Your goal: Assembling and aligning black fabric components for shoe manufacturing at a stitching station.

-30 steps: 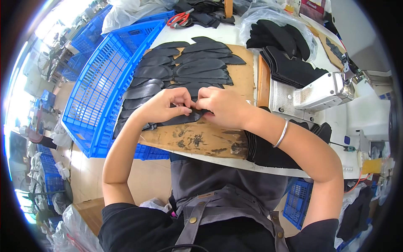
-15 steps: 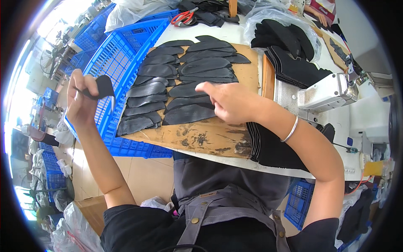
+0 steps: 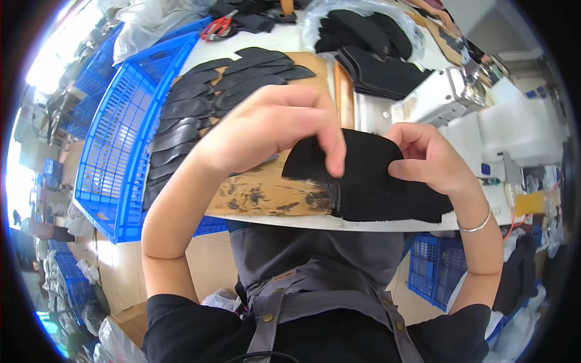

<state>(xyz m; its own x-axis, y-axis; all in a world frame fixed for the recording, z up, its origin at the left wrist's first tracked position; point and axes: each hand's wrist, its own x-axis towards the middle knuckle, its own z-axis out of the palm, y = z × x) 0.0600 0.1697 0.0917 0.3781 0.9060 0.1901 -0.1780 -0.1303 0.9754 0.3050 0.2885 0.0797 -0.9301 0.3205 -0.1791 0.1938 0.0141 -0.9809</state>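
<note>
- Where the white table (image 3: 284, 41) has its left edge, a blue slatted plastic crate (image 3: 115, 145) stands just beside it.
- Overlapping dark, glossy curved pieces (image 3: 184, 94) cover the left and far parts of a brown flat board (image 3: 260, 190).
- Left hand (image 3: 272, 124), fingers half bent, index pointing down before the black cloth piece; I cannot tell whether it grips.
- That black curved-edged cloth piece (image 3: 363, 151) is over a black layered stack (image 3: 387, 202) at the table's front edge.
- Right hand (image 3: 436, 160) pinches the piece's right end, thumb in front.

Left hand (image 3: 275, 121) blurred, partly hiding curved black pieces (image 3: 175, 125), co-worker's arm (image 3: 442, 16) cut off above.
</note>
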